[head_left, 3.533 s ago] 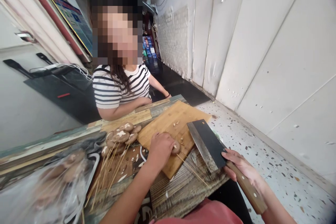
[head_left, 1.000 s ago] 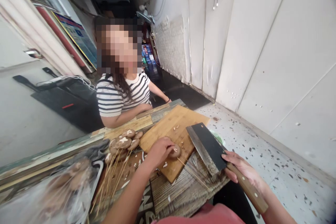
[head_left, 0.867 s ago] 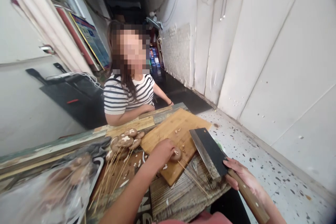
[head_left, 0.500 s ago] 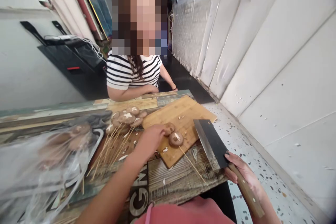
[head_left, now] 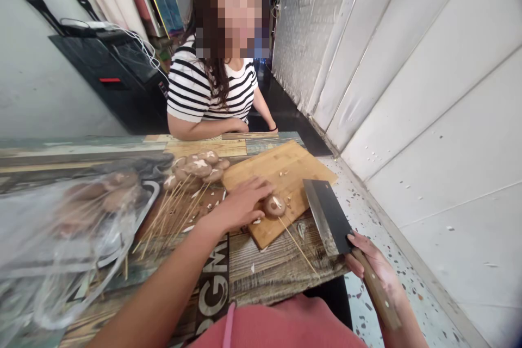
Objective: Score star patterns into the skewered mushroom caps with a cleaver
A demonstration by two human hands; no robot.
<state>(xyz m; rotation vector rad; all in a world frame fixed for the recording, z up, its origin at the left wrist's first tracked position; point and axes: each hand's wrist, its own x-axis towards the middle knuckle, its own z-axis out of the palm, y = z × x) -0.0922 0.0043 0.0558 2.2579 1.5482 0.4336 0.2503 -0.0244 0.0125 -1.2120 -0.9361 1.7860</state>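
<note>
My right hand (head_left: 373,258) grips a cleaver (head_left: 329,215) by its wooden handle, with the broad dark blade held beside the right edge of the wooden cutting board (head_left: 296,160). My left hand (head_left: 247,201) reaches over the board, fingers stretched out and thumb apart. Just right of its fingertips sits a brown mushroom (head_left: 275,206) with a white cut in its cap, on a thin wooden skewer (head_left: 299,247) that points toward me. Whether another mushroom lies beneath the left hand is hidden.
Left of the board is a pile of skewered mushrooms (head_left: 199,166). A clear plastic bag (head_left: 98,217) with mushrooms lies farther left. White scraps (head_left: 190,228) are scattered about. A person in a striped top (head_left: 212,92) leans on the table's far side.
My left hand has gone from bent fingers at a second mushroom to stretched fingers over that spot, and that mushroom no longer shows. The cleaver stays in my right hand; the view has shifted slightly.
</note>
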